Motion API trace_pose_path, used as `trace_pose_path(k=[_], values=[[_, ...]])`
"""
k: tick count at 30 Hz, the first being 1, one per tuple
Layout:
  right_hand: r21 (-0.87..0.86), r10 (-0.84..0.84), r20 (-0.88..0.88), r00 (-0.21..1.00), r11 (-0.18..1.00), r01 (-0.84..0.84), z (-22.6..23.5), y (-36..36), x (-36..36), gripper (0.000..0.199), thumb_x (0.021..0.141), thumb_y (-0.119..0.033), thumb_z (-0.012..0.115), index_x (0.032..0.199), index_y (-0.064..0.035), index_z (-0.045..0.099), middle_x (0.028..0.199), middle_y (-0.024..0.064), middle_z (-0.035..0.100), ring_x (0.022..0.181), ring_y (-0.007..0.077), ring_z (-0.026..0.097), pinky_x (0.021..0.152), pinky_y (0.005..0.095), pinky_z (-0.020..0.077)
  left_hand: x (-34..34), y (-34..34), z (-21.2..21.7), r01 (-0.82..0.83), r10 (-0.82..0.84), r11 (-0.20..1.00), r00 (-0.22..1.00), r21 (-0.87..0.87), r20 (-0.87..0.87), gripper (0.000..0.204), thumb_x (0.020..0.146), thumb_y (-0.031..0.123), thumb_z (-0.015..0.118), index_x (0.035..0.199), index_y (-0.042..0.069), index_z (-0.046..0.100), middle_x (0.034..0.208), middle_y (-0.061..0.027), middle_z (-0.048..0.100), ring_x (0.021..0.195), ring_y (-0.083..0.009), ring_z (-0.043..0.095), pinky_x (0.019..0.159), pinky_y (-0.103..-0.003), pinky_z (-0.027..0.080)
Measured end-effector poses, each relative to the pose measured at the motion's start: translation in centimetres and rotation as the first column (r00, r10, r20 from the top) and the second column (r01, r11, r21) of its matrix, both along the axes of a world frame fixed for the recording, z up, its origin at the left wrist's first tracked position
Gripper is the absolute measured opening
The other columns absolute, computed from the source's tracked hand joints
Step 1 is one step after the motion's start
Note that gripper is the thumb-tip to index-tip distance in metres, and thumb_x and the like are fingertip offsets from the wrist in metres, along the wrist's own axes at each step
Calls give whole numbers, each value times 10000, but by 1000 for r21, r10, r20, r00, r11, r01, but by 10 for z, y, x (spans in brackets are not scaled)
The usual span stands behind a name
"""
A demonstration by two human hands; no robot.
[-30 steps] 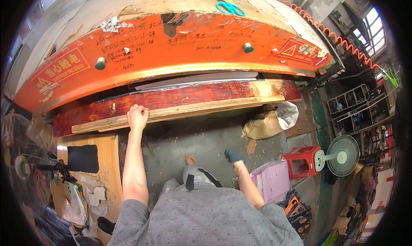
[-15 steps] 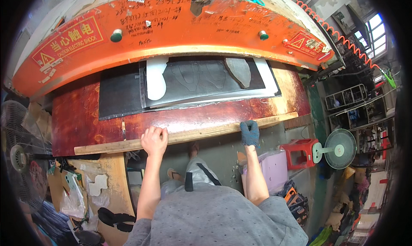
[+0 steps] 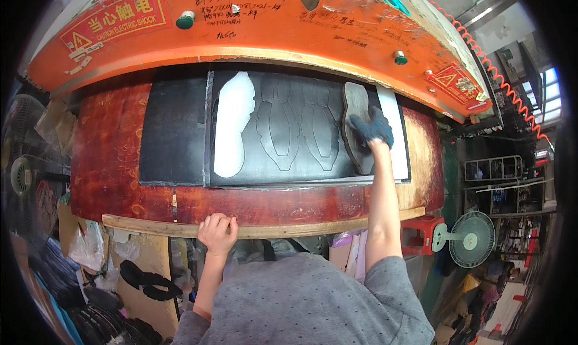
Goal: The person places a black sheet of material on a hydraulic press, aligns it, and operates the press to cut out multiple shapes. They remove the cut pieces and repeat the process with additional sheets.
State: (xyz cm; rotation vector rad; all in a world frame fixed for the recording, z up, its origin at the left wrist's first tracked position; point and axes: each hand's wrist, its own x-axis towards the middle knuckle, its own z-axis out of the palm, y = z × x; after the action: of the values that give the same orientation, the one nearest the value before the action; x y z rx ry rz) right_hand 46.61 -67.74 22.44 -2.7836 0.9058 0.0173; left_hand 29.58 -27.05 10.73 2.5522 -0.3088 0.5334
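My bare left hand (image 3: pixel 218 234) is curled over the wooden rail (image 3: pixel 289 231) along the front of the bench. A dark work glove covers my right hand (image 3: pixel 374 129), which reaches far forward. Its thumb and fingers close over the right side of a sole-shaped cutting die (image 3: pixel 354 98), greyish brown, lying on a black sheet (image 3: pixel 241 179). Parts of the die are hidden under the glove. Two sole-like outlines (image 3: pixel 277 128) mark the sheet left of it. Farther left lies a white sole-shaped piece (image 3: pixel 232 128).
An orange press beam (image 3: pixel 271 44) with green buttons spans the far side of the reddish bench (image 3: pixel 108 158). Teal scissors (image 3: pixel 394 1) lie on the beam. To the right stand a red stool (image 3: pixel 415 231) and a fan (image 3: pixel 469 240). Black cut pieces (image 3: pixel 150 282) lie lower left.
My right hand has left the wooden rail and moved forward onto the cutting die. My left hand stays at the rail. The view has shifted closer, showing more of the black sheet.
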Motion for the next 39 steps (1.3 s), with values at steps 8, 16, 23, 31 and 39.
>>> trace_pose_path(k=[8,16,23,31,39], values=[[-73,4,-192,981,997,-19,-24,7,26,933,644,-574,653,1437,-162,383,1265,235,554,1141,392,569,951,439,467,-24,3,1,-32,33,999,999,-33,28,133,677,130,718,668,119,585,744,-22,586,649,-226,565,579,-344,421],[772,-97,392,915,576,-270,-41,-86,4,614,703,-204,672,1258,38,569,1104,138,644,1008,221,602,886,319,461,-7,-43,35,-30,31,995,999,-91,19,285,723,196,736,995,130,683,985,-44,632,925,-252,591,782,-381,447],[936,-547,117,829,-218,-276,-37,-139,-98,530,766,-324,613,1196,-18,567,961,160,646,772,299,656,669,409,566,72,-192,56,622,-621,782,782,24,-48,531,696,355,766,1153,116,637,1277,-83,559,1222,-269,492,952,-427,384],[894,-641,81,764,-291,-339,-15,-141,-223,478,786,-342,621,1173,-63,583,921,150,653,713,264,659,631,390,577,127,-234,57,784,-722,599,616,161,-316,563,661,406,784,1122,110,655,1294,-85,550,1260,-275,463,939,-436,435],[892,-749,93,656,-231,-390,-30,-158,-237,484,785,-347,622,1172,-59,585,923,153,655,716,267,660,635,391,576,127,-244,80,808,-705,480,587,342,-397,680,658,380,797,1234,81,592,1322,-161,513,1219,-334,497,890,-423,492]])
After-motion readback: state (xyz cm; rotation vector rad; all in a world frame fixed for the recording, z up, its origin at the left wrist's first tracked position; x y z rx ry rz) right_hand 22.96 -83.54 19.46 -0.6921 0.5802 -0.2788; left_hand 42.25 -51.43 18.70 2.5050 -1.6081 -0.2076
